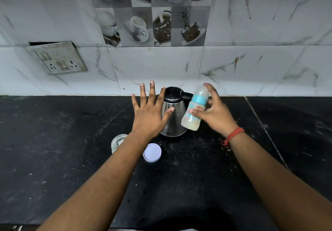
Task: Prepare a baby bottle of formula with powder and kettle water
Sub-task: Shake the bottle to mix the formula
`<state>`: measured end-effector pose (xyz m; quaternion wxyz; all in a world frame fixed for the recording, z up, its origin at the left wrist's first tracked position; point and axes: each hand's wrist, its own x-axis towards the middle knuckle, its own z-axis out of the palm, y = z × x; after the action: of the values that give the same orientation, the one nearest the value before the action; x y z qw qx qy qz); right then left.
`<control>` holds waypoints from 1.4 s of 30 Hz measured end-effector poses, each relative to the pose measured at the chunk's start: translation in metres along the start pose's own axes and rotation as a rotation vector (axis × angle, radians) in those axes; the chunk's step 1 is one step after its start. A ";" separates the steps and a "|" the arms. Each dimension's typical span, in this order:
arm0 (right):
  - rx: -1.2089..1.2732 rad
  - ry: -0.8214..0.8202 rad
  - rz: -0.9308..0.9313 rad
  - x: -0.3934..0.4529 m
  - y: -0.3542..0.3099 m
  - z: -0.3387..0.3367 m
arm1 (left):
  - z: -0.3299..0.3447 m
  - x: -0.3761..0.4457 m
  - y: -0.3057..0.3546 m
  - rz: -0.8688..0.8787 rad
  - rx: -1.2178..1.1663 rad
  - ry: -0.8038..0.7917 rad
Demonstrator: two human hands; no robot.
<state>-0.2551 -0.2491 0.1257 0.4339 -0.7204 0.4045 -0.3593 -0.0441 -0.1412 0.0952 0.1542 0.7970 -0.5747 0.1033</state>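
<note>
**Bottle capped and tilted, mixing in hand**

While the right hand [213, 113] holds the translucent plastic baby bottle with a blue collar and milky contents [195, 107] above the black speckled stone surface [197, 176], its grip is a curl of fingers and thumb round the bottle's lower body, with the forefinger reaching up near the capped top. The bottle is tilted, top leaning away and to the right, bottom toward the camera; that slant, and the pale liquid showing in the lower part, suggest it is being shaken or swirled to dissolve the powder, though a single view cannot confirm motion.

Spread flat with all fingers straight, the left hand [150, 113] hovers in front of the stainless steel electric kettle with a black lid and handle [175, 115], holding nothing. Its thumb overlaps the kettle's side in this view; whether it touches the metal I cannot tell. The wide-open pose reads as a free hand kept clear of the bottle, or about to steady the kettle.

Nearer the person, a small clear glass jar [117, 142], partly hidden by the left forearm, stands open on the surface, with a round white lid [152, 152] lying just beside it, upturned. The jar probably held the powder and was left uncovered for scooping. By this look, powder and water are both in, and mixing is the step in hand.
</note>
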 end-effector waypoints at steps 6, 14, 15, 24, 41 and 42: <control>0.073 0.094 -0.039 -0.001 -0.001 0.008 | 0.005 0.002 -0.001 0.001 0.008 -0.012; 0.088 0.085 -0.038 0.006 -0.002 -0.001 | 0.007 0.005 -0.006 -0.010 0.028 -0.028; 0.028 -0.050 -0.055 0.005 0.001 0.003 | 0.007 0.005 -0.006 -0.004 0.033 -0.029; 0.039 -0.105 -0.093 -0.003 0.000 0.019 | 0.007 0.010 -0.012 -0.002 0.077 -0.035; 0.284 0.079 0.069 0.009 -0.002 0.011 | 0.003 0.013 -0.012 -0.036 0.034 -0.039; 0.369 0.205 0.076 0.011 -0.004 0.008 | 0.003 0.014 -0.012 -0.040 0.029 -0.039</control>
<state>-0.2424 -0.2546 0.1283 0.5282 -0.5729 0.4007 -0.4819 -0.0280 -0.1507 0.0955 0.1336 0.8123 -0.5600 0.0931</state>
